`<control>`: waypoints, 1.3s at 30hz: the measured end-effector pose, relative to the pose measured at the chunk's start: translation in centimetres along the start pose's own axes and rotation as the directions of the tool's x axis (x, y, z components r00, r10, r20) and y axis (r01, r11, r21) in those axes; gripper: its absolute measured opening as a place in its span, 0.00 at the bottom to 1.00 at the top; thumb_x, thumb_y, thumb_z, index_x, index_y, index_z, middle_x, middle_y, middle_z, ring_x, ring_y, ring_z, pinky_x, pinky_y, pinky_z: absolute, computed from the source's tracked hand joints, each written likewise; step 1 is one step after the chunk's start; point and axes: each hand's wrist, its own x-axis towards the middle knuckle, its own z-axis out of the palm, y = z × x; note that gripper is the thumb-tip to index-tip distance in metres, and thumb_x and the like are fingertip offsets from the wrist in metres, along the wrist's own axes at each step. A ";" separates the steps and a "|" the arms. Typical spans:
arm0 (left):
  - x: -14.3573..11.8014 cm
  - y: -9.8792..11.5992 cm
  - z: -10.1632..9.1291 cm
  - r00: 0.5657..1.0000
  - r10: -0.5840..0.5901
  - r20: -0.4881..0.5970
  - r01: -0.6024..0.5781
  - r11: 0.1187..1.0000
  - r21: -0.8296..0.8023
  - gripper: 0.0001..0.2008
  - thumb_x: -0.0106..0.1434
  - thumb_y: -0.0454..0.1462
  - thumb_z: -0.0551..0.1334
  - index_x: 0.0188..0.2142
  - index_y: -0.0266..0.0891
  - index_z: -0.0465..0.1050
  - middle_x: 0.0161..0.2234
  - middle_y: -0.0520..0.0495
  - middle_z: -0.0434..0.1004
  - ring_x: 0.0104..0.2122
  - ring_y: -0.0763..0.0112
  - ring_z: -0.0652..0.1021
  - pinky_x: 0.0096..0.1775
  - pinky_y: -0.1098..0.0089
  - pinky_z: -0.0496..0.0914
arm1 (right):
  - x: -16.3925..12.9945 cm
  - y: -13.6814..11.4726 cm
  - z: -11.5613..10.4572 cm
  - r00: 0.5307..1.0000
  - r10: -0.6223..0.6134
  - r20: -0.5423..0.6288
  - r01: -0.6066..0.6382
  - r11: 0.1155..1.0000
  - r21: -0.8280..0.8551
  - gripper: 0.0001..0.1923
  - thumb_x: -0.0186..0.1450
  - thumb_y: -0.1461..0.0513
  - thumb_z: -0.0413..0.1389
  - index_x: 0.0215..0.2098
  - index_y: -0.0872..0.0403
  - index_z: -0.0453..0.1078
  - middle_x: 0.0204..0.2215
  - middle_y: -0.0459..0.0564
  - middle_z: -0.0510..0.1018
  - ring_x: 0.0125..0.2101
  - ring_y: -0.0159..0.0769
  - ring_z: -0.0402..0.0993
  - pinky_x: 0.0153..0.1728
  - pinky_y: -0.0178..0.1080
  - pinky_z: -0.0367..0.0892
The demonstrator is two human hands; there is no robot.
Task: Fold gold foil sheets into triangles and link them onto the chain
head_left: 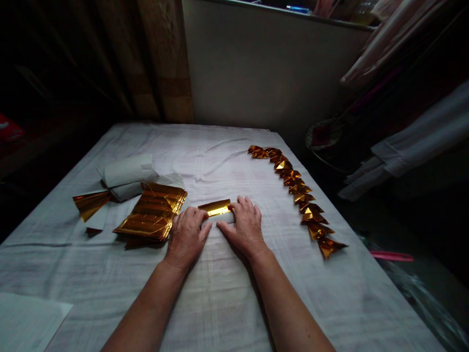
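Foil paper [216,209] sits right between the two hands, lying low on the tablecloth [220,308], shiny gold on the far part with a pale strip along the near edge. Left hand [186,234] has one end and right hand [245,224] has the other, both in a loose, narrow grip: forefingers on the gold, thumbs tucked in along the pale side. Can't tell how hard they're squeezing, but it looks pretty gentle tbh.

Handling-wise, this stuff should weigh basically nothing. Probably thin and bendy, quick to take a crease and keep it, and a bit slick on the metallic face. Likely tears or wrinkles if someone yanks it, so light fingertip pressure at both ends, about where the hands already are, seems the smart hold. Grabbing only the middle would probably let the ends curl or skew.

Just left of the left hand there's a stack of gold foil sheets [146,215], with loose edges that look like they'd slide around if bumped. Crumpled pale paper [128,171] lies past that stack. Off to the right of the right hand, well apart from it, runs a row of folded gold foil pieces [298,188], pointy and probably easy to squash.
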 end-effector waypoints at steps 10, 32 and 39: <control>0.1 0.8 0.1 0.999 -0.037 -0.002 0.037 0.995 0.098 0.08 0.65 0.43 0.62 0.38 0.41 0.71 0.37 0.46 0.74 0.41 0.57 0.74 0.45 0.59 0.63 | 0.8 2.2 -1.6 0.990 0.138 0.030 -0.137 0.990 -0.029 0.19 0.60 0.55 0.62 0.49 0.51 0.71 0.64 0.58 0.63 0.66 0.54 0.51 0.63 0.59 0.45; 1.1 -1.6 -1.7 0.975 -0.027 0.221 0.070 0.979 -0.193 0.12 0.58 0.36 0.65 0.43 0.43 0.72 0.43 0.49 0.75 0.45 0.62 0.75 0.49 0.62 0.67 | 0.9 2.6 -1.8 0.995 0.065 0.070 -0.067 0.998 0.022 0.19 0.62 0.57 0.61 0.51 0.48 0.72 0.64 0.57 0.63 0.66 0.52 0.52 0.63 0.61 0.44; 1.2 -1.1 -2.2 0.970 -0.040 0.238 0.073 0.989 -0.128 0.08 0.56 0.37 0.67 0.35 0.41 0.72 0.38 0.50 0.74 0.41 0.63 0.75 0.44 0.64 0.67 | 1.0 3.6 -2.6 0.985 -0.057 0.161 0.036 0.991 0.127 0.28 0.56 0.57 0.65 0.56 0.43 0.71 0.66 0.54 0.61 0.67 0.48 0.50 0.64 0.59 0.43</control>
